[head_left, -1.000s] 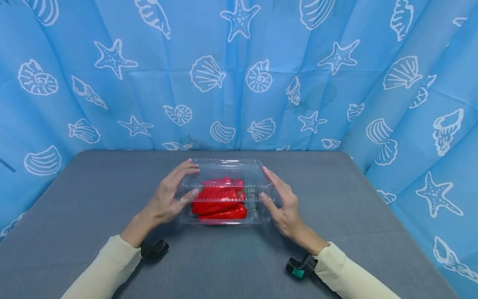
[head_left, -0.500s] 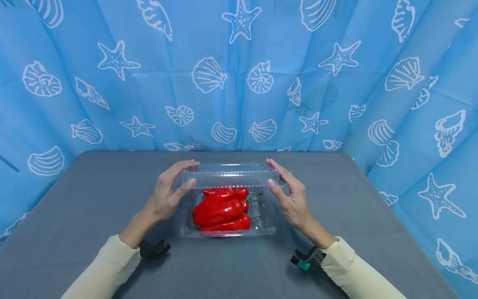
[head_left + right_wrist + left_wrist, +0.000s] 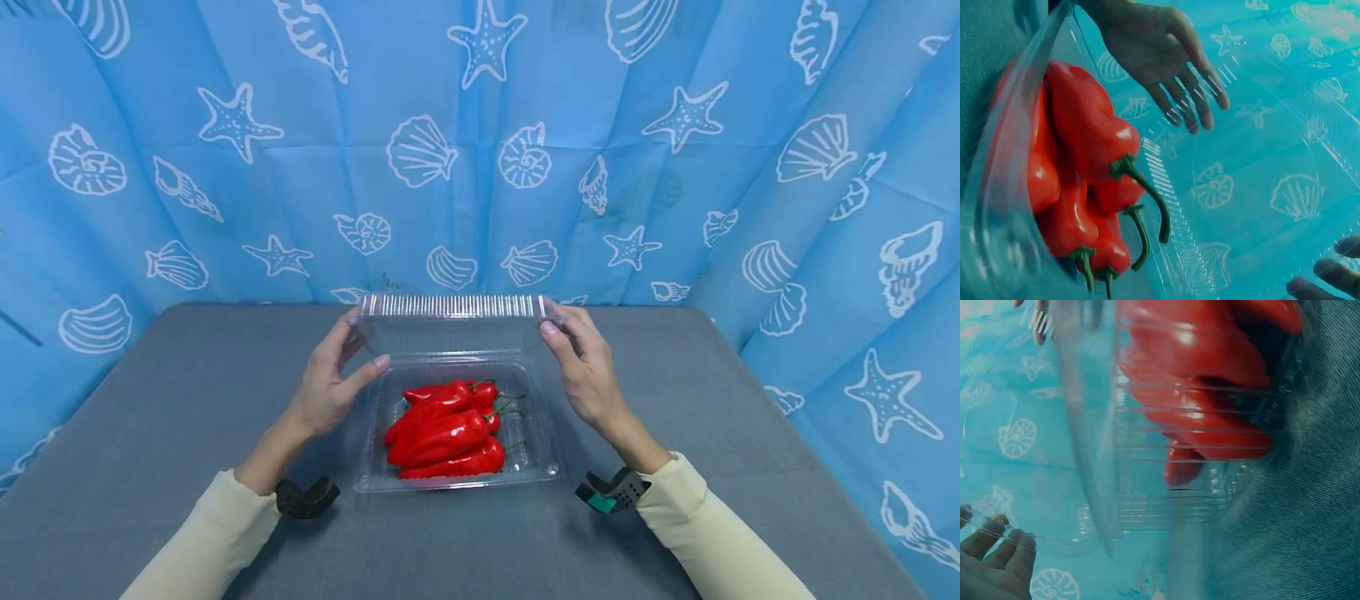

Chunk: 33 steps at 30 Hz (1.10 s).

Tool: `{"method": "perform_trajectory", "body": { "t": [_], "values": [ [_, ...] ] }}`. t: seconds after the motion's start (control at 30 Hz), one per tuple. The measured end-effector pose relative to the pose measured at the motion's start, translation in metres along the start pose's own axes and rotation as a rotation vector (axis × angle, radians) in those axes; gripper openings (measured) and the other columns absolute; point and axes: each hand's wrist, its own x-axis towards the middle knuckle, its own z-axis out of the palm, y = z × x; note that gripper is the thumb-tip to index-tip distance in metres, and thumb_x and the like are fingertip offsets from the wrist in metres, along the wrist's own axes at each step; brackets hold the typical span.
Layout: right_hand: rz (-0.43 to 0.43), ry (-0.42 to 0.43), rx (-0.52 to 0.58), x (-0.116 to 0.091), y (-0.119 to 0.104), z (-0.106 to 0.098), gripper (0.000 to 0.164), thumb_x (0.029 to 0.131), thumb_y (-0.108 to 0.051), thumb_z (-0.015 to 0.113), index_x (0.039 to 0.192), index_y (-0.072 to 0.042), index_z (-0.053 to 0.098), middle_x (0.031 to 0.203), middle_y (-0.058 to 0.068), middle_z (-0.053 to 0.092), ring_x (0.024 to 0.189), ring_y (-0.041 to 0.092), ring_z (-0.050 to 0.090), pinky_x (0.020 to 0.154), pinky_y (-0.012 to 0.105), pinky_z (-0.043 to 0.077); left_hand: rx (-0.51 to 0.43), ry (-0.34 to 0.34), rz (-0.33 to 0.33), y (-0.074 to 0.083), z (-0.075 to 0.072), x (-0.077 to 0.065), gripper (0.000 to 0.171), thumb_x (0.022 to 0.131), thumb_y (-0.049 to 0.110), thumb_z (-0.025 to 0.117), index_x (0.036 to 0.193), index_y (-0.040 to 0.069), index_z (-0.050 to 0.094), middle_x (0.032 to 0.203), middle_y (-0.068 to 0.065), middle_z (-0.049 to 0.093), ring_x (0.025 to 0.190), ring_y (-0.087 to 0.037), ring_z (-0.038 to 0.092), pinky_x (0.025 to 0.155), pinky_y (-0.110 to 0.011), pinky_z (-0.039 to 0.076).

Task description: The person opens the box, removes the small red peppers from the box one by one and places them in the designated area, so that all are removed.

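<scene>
A clear plastic clamshell container (image 3: 551, 454) sits on the grey table with its hinged lid (image 3: 453, 304) raised and tilted back at the far side. Several red peppers (image 3: 442, 437) with green stems lie heaped in its base. At the lid's left end is my left hand (image 3: 330, 387), its fingers behind the plastic and its thumb held away from them. The right wrist view shows that hand's long, straight fingers (image 3: 1188, 103) through the lid. My right hand (image 3: 588, 367) pinches the lid's right end, thumb in front and fingers behind.
Grey cloth (image 3: 225, 375) covers the table around the container. A blue curtain (image 3: 315, 167) printed with white shells and starfish hangs behind and along the sides. Black wrist bands (image 3: 307, 498) sit at both cuffs.
The lid has swung up and back from over the peppers, uncovering them. Both hands have moved with it, and the left thumb has come away from the lid.
</scene>
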Motion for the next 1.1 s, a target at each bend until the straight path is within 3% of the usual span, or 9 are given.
{"method": "perform_trajectory", "body": {
  "t": [0.13,0.23,0.43,0.73,1.1],
  "values": [
    [0.018,-0.057,0.022,0.000,0.005,-0.001,0.047,0.100,-0.006,0.058,0.144,0.006,0.049,0.132,0.021,0.053,0.124,0.032,0.054,0.109,0.037,0.048,0.030,-0.031,-0.070,-0.004,0.001,-0.002,0.080,0.090,0.005,0.070,0.159,0.009,0.028,0.158,-0.014,0.037,0.146,-0.036,0.033,0.117,-0.063,0.030],
    [0.037,-0.105,0.016,0.000,0.011,0.000,0.060,0.094,-0.005,0.068,0.148,0.002,0.044,0.137,0.021,0.050,0.130,0.035,0.051,0.111,0.048,0.045,0.101,-0.072,-0.128,-0.009,0.002,-0.005,0.093,0.088,0.010,0.076,0.162,0.016,0.020,0.161,-0.014,0.033,0.149,-0.036,0.029,0.117,-0.061,0.031],
    [0.058,-0.194,-0.083,-0.002,0.024,0.002,0.086,0.084,-0.009,0.082,0.155,-0.005,0.033,0.141,0.022,0.050,0.132,0.035,0.049,0.111,0.051,0.044,0.171,-0.133,-0.162,-0.018,0.003,-0.008,0.112,0.081,0.009,0.084,0.163,0.017,0.008,0.165,-0.014,0.024,0.150,-0.037,0.025,0.116,-0.059,0.034],
    [0.049,-0.328,-0.202,-0.004,0.042,0.001,0.096,0.078,0.001,0.082,0.155,-0.002,0.025,0.142,0.025,0.049,0.131,0.041,0.049,0.106,0.060,0.047,0.174,-0.159,-0.187,-0.026,0.003,-0.009,0.117,0.081,0.002,0.082,0.164,0.015,0.001,0.166,-0.014,0.021,0.150,-0.040,0.026,0.115,-0.060,0.034],
    [0.041,-0.407,-0.174,-0.005,0.056,-0.002,0.096,0.078,0.004,0.078,0.155,-0.003,0.021,0.140,0.025,0.052,0.129,0.043,0.050,0.102,0.063,0.048,0.182,-0.156,-0.235,-0.031,0.004,-0.010,0.111,0.085,0.004,0.080,0.163,0.011,0.002,0.166,-0.016,0.022,0.149,-0.040,0.028,0.115,-0.058,0.036]
  ]
}}
